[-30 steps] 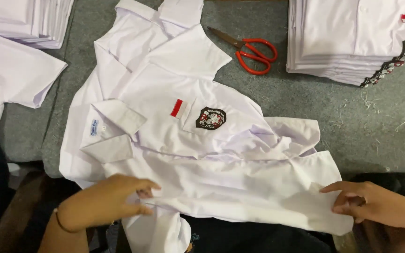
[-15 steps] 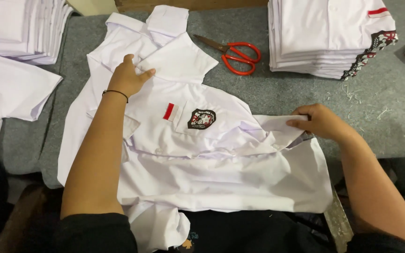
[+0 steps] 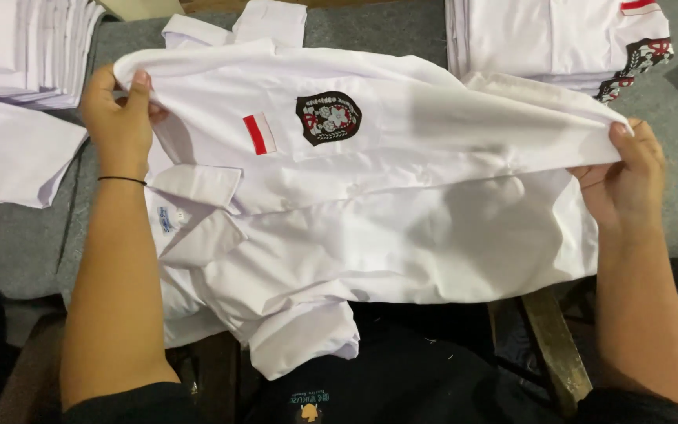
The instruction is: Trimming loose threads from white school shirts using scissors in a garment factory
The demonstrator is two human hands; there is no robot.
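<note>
The left hand (image 3: 119, 118) and right hand (image 3: 629, 177) pinch the white shirt (image 3: 402, 196) tight — fingers closed on both ends — to keep it flat

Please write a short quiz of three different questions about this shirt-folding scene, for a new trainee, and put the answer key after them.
1. True or false: both hands grip the top white shirt.
2. Which item is sewn beside the dark crest badge on this shirt? A) a red and white patch B) a blue ribbon C) a yellow button
3. What does the person wear on the left wrist?

Key
1. True: the left hand pinches one end of the raised edge, and the right hand holds the other end.
2. A, the red and white patch.
3. A thin black band.
</note>
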